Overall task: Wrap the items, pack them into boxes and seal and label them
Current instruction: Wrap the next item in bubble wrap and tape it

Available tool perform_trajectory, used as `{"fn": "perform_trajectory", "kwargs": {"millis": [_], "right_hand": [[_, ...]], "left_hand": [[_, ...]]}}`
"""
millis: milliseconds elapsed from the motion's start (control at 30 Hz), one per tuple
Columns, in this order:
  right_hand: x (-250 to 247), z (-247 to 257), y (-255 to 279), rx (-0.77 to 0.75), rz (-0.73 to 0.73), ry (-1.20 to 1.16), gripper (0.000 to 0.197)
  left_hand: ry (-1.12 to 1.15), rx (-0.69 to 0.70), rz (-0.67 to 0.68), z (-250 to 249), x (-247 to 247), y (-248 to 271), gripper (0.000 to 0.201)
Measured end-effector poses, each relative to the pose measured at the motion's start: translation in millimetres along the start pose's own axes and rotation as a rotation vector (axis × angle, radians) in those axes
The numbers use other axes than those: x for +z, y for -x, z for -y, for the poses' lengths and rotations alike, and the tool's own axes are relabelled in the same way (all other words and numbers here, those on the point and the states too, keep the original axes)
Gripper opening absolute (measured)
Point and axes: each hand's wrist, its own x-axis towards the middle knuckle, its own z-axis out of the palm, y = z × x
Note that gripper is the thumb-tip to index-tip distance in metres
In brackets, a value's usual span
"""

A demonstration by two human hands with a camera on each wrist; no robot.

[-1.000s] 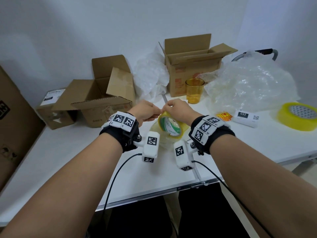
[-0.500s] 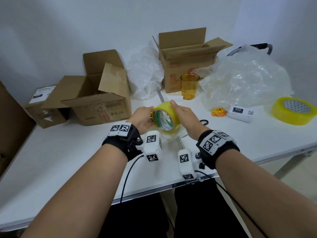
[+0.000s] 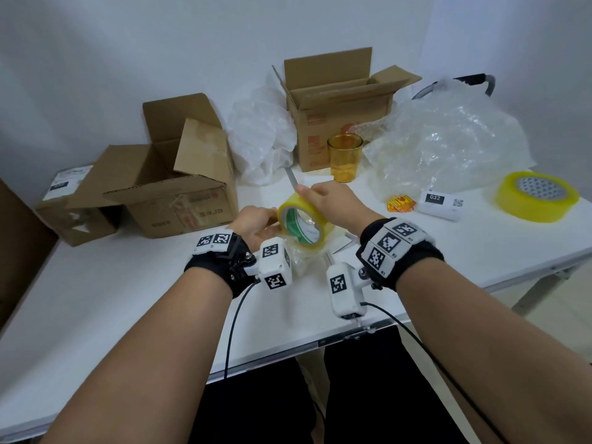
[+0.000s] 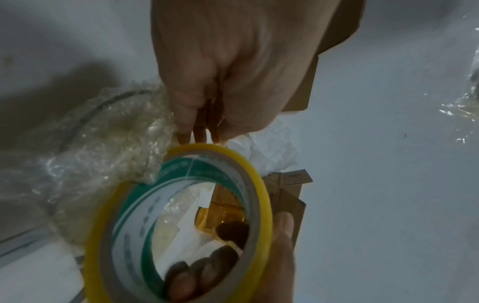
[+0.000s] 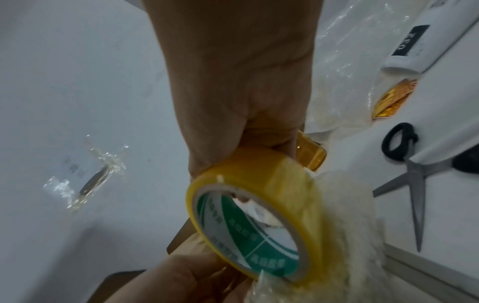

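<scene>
1. Both hands are up at the centre of the head view, over the white table, working on a yellow tape roll held on edge above a bubble-wrapped bundle.

2. The left hand grips the roll. In the left wrist view its fingers are curled through the core and the thumb lies on the outer rim at the lower right of that frame.

3. The right hand is closed in a pinch at the top of the roll, fingertips bunched on the outer winding. It looks like picking for the loose end of the tape; I cannot tell whether the end is free yet.

4. My read: the wrapping step is in hand. The bundle under the roll seems wrapped and waits to be taped shut.

5. The amber glass cup, just above centre of the head view, stands bare beside a heap of bubble wrap at the upper right.

6. Two open cardboard boxes wait: one left of centre and one at the top centre.

7. The next move, I'd judge, calls for peeling a strip out, pressing it over the bundle's seam and cutting it. The scissors lie at the right edge of the right wrist view, near enough to reach.

8. A second, larger tape roll and a small white device marked 032 lie at the right of the head view.
</scene>
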Motion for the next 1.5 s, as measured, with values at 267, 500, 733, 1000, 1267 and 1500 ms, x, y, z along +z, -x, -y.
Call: {"fn": "perform_trajectory", "kwargs": {"millis": [267, 500, 733, 1000, 1267, 1500], "right_hand": [[-12, 20, -5, 0.083, 0.090, 0.310, 0.055], [-9, 7, 7, 0.138, 0.078, -0.045, 0.039], [-1, 8, -1, 0.116, 0.000, -0.039, 0.055], [5, 15, -12, 0.130, 0.031, 0.099, 0.052], [14, 17, -18, 0.104, 0.049, 0.151, 0.044], [14, 19, -19, 0.104, 0.094, 0.216, 0.047]], "left_hand": [[-0.018, 0.064, -0.034, 9, -3, -14, 0.019], [0.072, 0.051, -0.033, 13, -11, -21, 0.013], [-0.128, 0.214, -0.043, 15, -8, -20, 0.013], [-0.100, 0.380, -0.252, 7, -37, -29, 0.023], [0.183, 0.234, -0.085, 7, -50, -25, 0.011], [0.029, 0.331, -0.128, 7, -46, -31, 0.027]]}}
